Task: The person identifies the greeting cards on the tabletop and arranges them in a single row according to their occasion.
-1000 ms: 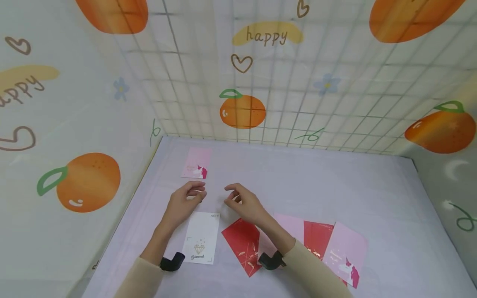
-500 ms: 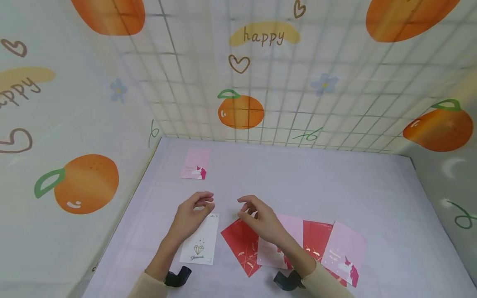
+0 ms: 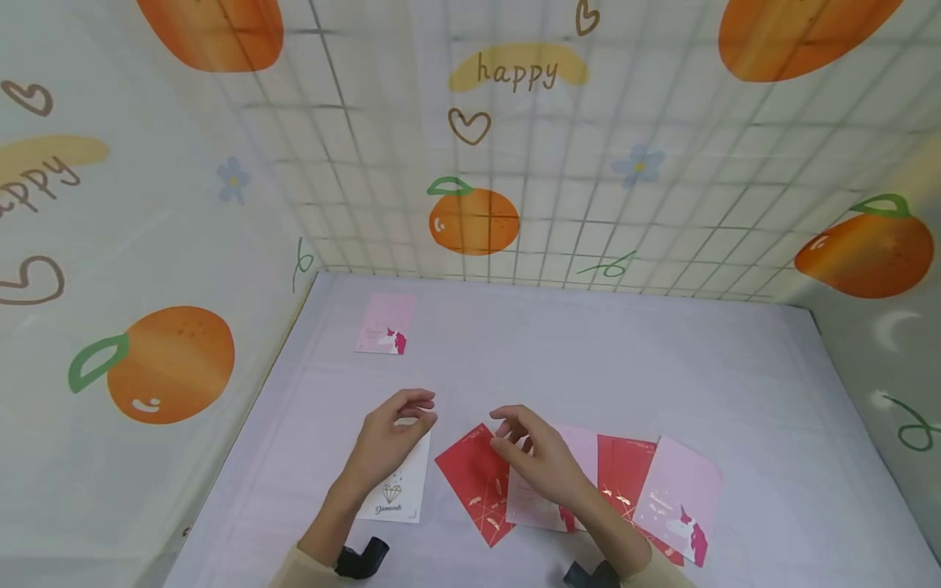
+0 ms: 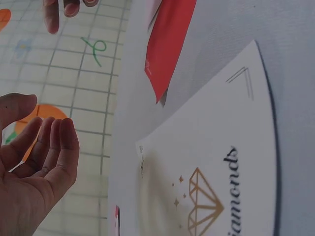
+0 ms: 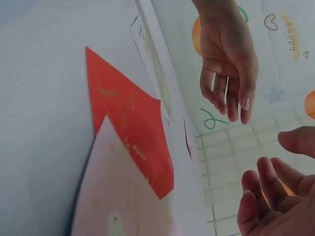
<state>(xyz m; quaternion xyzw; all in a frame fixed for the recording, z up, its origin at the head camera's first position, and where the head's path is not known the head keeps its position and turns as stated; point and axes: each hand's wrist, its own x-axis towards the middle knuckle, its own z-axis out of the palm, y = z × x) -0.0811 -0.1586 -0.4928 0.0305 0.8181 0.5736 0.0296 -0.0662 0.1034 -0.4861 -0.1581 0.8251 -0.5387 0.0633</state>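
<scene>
Above the white card with a gold diamond print (image 3: 397,494), my left hand (image 3: 385,441) hovers with loosely bent fingers and nothing in them. My right hand (image 3: 540,457) hangs over a pink unicorn card (image 3: 577,445) and beside a red card (image 3: 474,482); it too holds nothing. Both wrist views show a gap between thumb and fingers on the left hand (image 4: 39,157) and the right hand (image 5: 278,191). The left wrist view has the diamond card (image 4: 221,147) lying flat below the hand. Part of that card is hidden by the left hand in the head view.
Another pink unicorn card (image 3: 385,324) lies alone at the back left. To the right, a second red card (image 3: 625,469) is overlapped by a pink card (image 3: 680,498). The pale tabletop (image 3: 588,351) meets a grid-patterned curtain (image 3: 559,204) at the back.
Both hands have drawn back toward the front of the table and shifted right, from near the back-left pink card. The cards lie where they were.
</scene>
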